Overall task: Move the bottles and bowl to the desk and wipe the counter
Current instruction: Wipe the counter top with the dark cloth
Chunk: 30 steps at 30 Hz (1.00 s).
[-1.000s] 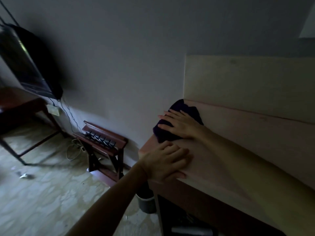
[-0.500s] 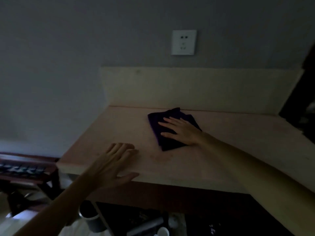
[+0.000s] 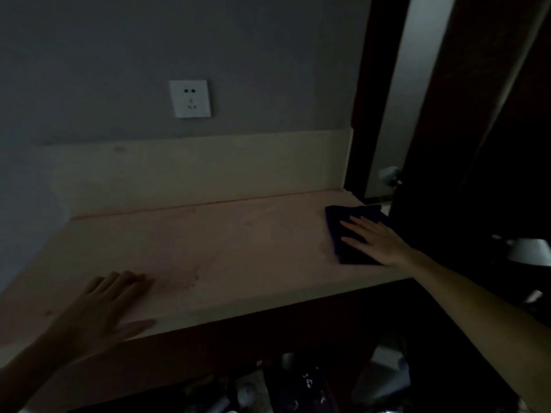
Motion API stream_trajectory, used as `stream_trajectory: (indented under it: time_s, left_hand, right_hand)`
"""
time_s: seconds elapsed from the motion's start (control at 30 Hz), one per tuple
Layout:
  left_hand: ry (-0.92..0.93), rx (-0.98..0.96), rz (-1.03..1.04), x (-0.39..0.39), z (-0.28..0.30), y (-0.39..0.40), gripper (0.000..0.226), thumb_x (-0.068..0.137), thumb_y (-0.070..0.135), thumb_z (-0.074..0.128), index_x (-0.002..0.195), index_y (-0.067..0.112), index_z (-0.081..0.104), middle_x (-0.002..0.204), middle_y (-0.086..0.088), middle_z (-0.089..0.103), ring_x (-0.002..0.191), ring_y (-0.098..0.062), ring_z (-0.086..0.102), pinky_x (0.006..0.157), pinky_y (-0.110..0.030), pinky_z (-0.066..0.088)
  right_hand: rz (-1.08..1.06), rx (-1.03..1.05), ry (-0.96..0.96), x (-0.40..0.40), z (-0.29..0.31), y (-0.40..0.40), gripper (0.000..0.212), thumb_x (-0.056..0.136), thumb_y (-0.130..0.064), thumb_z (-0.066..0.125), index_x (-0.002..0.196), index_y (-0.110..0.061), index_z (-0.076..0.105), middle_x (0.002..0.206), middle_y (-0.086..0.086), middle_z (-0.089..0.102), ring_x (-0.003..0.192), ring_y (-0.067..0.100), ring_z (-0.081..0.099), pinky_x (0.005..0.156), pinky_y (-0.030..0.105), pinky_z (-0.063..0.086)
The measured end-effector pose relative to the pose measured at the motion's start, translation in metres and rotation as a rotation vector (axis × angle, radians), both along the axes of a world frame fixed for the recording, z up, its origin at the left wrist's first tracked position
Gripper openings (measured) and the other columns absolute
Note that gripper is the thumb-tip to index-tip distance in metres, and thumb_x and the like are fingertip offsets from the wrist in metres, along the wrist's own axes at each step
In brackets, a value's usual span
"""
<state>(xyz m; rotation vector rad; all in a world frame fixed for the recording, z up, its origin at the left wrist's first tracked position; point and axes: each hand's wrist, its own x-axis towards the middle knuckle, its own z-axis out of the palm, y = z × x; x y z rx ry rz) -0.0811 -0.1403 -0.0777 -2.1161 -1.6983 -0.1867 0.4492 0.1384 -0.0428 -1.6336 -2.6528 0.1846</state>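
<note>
Dark folded cloth [image 3: 354, 234] at far right end of counter [image 3: 208, 248], pinned under flat right hand [image 3: 378, 239], fingers straight. Soft, light, prone to bunching (best pressed mid-fold). Left hand [image 3: 101, 311] spread flat at near edge, holding nothing.

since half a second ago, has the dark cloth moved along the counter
Yes. The dark cloth under the right hand has slid right along the counter, from below the wall socket to the right end by the door frame.

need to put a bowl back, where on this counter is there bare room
Bare: the counter between the left hand and the dark cloth, back to the backsplash. Taken: the right end, where the right hand presses the cloth.
</note>
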Motion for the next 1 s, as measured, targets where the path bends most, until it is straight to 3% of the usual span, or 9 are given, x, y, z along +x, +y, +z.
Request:
stream_trajectory:
  time_s: [0.07, 0.23, 0.37, 0.5, 0.6, 0.7, 0.87, 1.0]
  left_hand:
    - [0.003, -0.005, 0.008, -0.001, -0.001, 0.0, 0.081, 0.086, 0.075, 0.038, 0.132, 0.012, 0.061, 0.123, -0.009, 0.062, 0.107, -0.03, 0.057, 0.084, -0.041, 0.038]
    - [0.005, 0.002, 0.034, 0.004, 0.006, -0.006, 0.078, 0.087, 0.075, 0.036, 0.128, 0.015, 0.064, 0.121, -0.006, 0.063, 0.105, -0.028, 0.059, 0.086, -0.037, 0.035]
    - [-0.148, 0.014, -0.001, 0.006, 0.015, -0.01, 0.068, 0.089, 0.072, 0.036, 0.123, 0.018, 0.06, 0.116, -0.002, 0.058, 0.1, -0.025, 0.06, 0.083, -0.036, 0.039]
    - [-0.46, 0.077, 0.003, 0.005, 0.025, -0.018, 0.055, 0.093, 0.064, 0.039, 0.122, 0.02, 0.055, 0.117, 0.004, 0.05, 0.106, -0.021, 0.056, 0.089, -0.04, 0.045]
    - [-0.668, 0.147, 0.048, 0.001, 0.024, -0.04, 0.04, 0.098, 0.053, 0.041, 0.119, 0.021, 0.055, 0.115, 0.006, 0.046, 0.108, -0.016, 0.054, 0.092, -0.04, 0.046]
    - [-0.694, 0.163, 0.099, -0.014, 0.018, -0.081, 0.033, 0.099, 0.047, 0.043, 0.115, 0.02, 0.056, 0.113, 0.006, 0.046, 0.106, -0.016, 0.054, 0.09, -0.037, 0.048]
    - [-0.673, 0.297, 0.27, -0.055, 0.007, -0.163, 0.028, 0.099, 0.038, 0.047, 0.109, 0.016, 0.059, 0.108, 0.005, 0.049, 0.101, -0.016, 0.055, 0.087, -0.037, 0.047]
    - [-0.624, 0.298, 0.377, -0.071, 0.007, -0.221, 0.031, 0.101, 0.043, 0.042, 0.111, 0.018, 0.058, 0.108, 0.009, 0.047, 0.099, -0.008, 0.051, 0.085, -0.028, 0.046]
  right_hand:
    - [-0.061, -0.007, -0.013, 0.011, -0.002, -0.009, 0.083, 0.072, -0.085, 0.005, 0.148, -0.051, 0.006, 0.162, -0.015, 0.003, 0.15, 0.01, 0.001, 0.121, 0.041, 0.005]
    - [-0.135, 0.057, -0.026, -0.004, -0.008, -0.031, 0.114, 0.049, -0.092, -0.023, 0.15, -0.047, 0.004, 0.162, -0.015, 0.003, 0.15, 0.011, 0.003, 0.121, 0.042, 0.008]
    - [-0.046, 0.089, 0.016, -0.049, -0.011, -0.064, 0.105, 0.056, -0.09, -0.022, 0.149, -0.048, 0.004, 0.162, -0.016, 0.004, 0.15, 0.01, 0.004, 0.12, 0.041, 0.006]
    - [0.11, 0.053, 0.037, -0.139, -0.009, -0.099, 0.088, 0.07, -0.084, -0.008, 0.15, -0.047, 0.002, 0.161, -0.017, -0.002, 0.15, 0.008, -0.001, 0.122, 0.04, 0.001]
    - [0.235, 0.048, 0.033, -0.212, -0.007, -0.123, 0.089, 0.071, -0.084, -0.009, 0.151, -0.046, 0.001, 0.161, -0.016, -0.005, 0.149, 0.008, -0.003, 0.122, 0.041, 0.0]
    - [0.366, 0.045, 0.023, -0.283, -0.006, -0.149, 0.093, 0.069, -0.085, -0.012, 0.151, -0.044, 0.0, 0.161, -0.015, -0.006, 0.15, 0.009, -0.005, 0.122, 0.042, 0.001]
    - [0.58, 0.05, 0.037, -0.426, -0.009, -0.196, 0.077, 0.083, -0.078, 0.002, 0.151, -0.044, 0.002, 0.163, -0.011, -0.003, 0.15, 0.012, -0.004, 0.122, 0.044, -0.001]
    - [0.732, 0.031, 0.063, -0.535, -0.009, -0.245, 0.079, 0.083, -0.08, 0.006, 0.152, -0.042, 0.007, 0.163, -0.008, 0.002, 0.151, 0.015, 0.0, 0.121, 0.046, 0.0]
